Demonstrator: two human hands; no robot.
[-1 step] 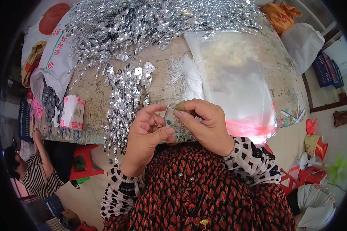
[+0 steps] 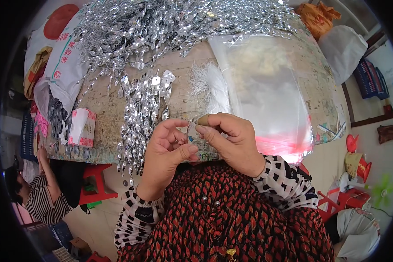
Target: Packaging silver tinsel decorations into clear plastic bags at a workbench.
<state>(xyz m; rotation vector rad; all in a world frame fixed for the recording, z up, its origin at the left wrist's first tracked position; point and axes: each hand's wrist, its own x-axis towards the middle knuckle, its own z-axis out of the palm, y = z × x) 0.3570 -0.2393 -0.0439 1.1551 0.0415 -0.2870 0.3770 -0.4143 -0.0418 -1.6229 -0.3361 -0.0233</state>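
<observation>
My left hand (image 2: 167, 153) and my right hand (image 2: 236, 142) meet close together above the table's near edge. Between the left fingers stands a thin, curved, shiny strip (image 2: 188, 131), seen edge-on; its kind cannot be made out. My right thumb and forefinger pinch a fine pale thread (image 2: 194, 119) beside the left fingertips. An olive finger cot (image 2: 204, 119) covers the right forefinger's tip. Just beyond the hands lies a bundle of white threads (image 2: 216, 89). To the left, strands of silver twisted metal pieces (image 2: 139, 113) hang over the table edge.
A large heap of silver strands (image 2: 170, 26) covers the table's far side. Clear plastic bags (image 2: 266, 87) lie stacked at right. A tissue box (image 2: 82, 127) and a white sack (image 2: 63, 65) are at left. Another person (image 2: 43, 187) sits at the lower left beside a red stool (image 2: 95, 183).
</observation>
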